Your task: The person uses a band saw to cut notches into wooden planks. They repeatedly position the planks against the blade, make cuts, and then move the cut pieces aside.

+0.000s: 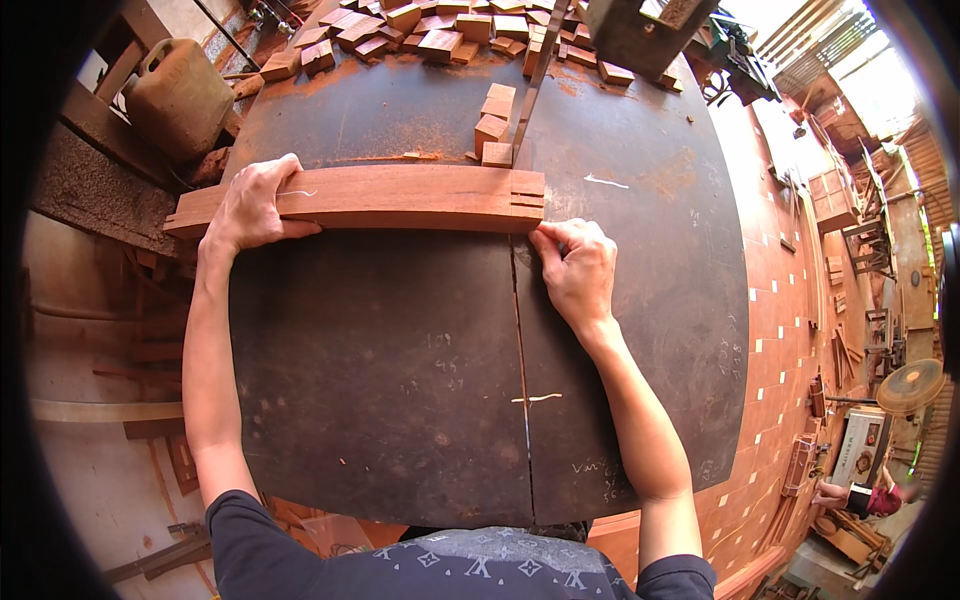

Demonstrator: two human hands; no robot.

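A long reddish-brown wooden beam (400,195) lies crosswise on the dark saw table (380,350), with slots cut into its right end. My left hand (255,205) grips it near the left end, thumb along the near side and fingers over the far edge. At the right near corner, my right hand (578,262) is closed, thumb and fingertips pinching the beam's end. Just beyond that end stands the upright band saw blade (533,85). Several small cut blocks (492,128) sit in a row close to the blade, beyond the beam.
A heap of wood offcuts (440,40) covers the table's far edge, with sawdust about. The saw's blade guide (650,35) hangs above. A slit (522,370) runs toward me through the tabletop. A dirty jerrycan (180,98) stands left; another person (880,500) is far right.
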